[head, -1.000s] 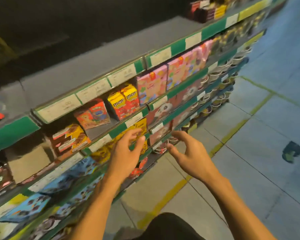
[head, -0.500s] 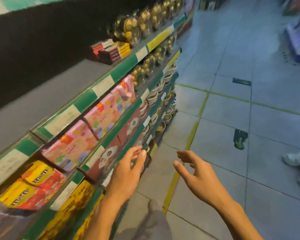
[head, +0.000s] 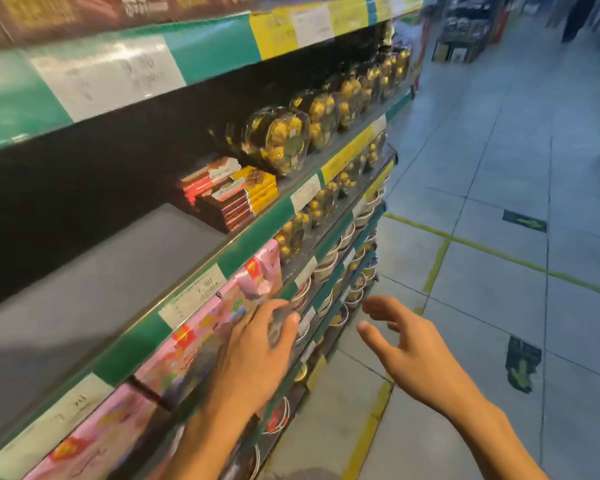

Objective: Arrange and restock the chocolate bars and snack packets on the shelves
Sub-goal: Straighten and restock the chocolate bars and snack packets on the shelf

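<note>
A small stack of chocolate bars [head: 231, 195] in red, brown and yellow wrappers lies on the grey shelf [head: 94, 292], whose left part is bare. Clear boxes of gold-wrapped chocolates [head: 284, 140] stand to the right of the bars. Pink snack boxes [head: 201, 337] fill the shelf below. My left hand [head: 253, 355] hovers in front of the pink boxes with fingers spread and holds nothing. My right hand [head: 409, 351] is out over the aisle, fingers loosely spread, empty.
Lower shelves hold rows of round cups [head: 329, 268] and more gold chocolates [head: 312, 216]. A green and yellow price strip [head: 201, 50] edges the shelf above. The tiled aisle floor [head: 492, 174] with yellow lines runs to the right; other displays stand far off.
The view has swung up and rightward along the shelves, bringing the chocolate bars and gold chocolates close. Both hands stay raised and empty, the left now in front of the pink boxes.
</note>
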Demonstrator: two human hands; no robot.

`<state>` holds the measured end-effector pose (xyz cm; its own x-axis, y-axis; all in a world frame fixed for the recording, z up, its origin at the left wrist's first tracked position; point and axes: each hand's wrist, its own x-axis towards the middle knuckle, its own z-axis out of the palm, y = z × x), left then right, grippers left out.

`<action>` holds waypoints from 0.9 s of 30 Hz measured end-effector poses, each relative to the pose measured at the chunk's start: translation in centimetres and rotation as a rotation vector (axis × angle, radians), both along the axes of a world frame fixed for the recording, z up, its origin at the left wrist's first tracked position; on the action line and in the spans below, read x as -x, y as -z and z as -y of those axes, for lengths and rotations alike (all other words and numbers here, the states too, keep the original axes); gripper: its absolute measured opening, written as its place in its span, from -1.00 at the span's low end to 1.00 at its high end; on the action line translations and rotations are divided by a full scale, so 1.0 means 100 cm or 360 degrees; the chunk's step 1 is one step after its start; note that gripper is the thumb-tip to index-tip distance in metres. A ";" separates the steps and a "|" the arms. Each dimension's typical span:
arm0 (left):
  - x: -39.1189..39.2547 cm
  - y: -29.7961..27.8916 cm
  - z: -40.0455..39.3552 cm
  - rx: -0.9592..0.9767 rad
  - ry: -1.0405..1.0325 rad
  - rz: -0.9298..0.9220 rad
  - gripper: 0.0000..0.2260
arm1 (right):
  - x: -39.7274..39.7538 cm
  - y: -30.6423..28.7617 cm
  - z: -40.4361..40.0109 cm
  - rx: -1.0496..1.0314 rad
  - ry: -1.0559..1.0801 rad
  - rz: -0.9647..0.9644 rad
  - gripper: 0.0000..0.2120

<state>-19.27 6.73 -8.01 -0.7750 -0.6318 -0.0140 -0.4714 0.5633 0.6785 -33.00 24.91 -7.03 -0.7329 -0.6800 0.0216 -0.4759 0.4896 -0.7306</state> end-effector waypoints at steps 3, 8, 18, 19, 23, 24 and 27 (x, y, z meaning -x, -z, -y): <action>0.014 0.001 0.018 0.0002 -0.0185 -0.0013 -0.50 | 0.038 0.003 0.030 -0.0009 -0.0170 -0.0008 -0.58; 0.033 -0.004 0.025 -0.0015 -0.0511 -0.0069 -0.70 | 0.098 0.002 0.086 0.0083 -0.0526 0.0000 -0.68; 0.086 -0.092 0.066 0.0932 -0.0894 -0.0349 -0.76 | 0.160 -0.037 0.174 0.0408 -0.0972 -0.0084 -0.72; 0.091 -0.098 0.079 0.0943 -0.0883 -0.0179 -0.70 | 0.162 -0.039 0.179 0.0422 -0.0994 -0.0107 -0.70; 0.107 -0.107 0.114 0.0909 -0.0641 0.0517 -0.46 | 0.167 -0.038 0.187 0.0490 -0.1044 -0.0133 -0.62; 0.108 -0.105 0.119 0.0914 -0.0585 0.0594 -0.45 | 0.168 -0.036 0.188 0.0513 -0.1057 -0.0144 -0.62; 0.108 -0.099 0.129 0.0895 -0.0504 0.0662 -0.44 | 0.169 -0.034 0.189 0.0537 -0.1086 -0.0142 -0.62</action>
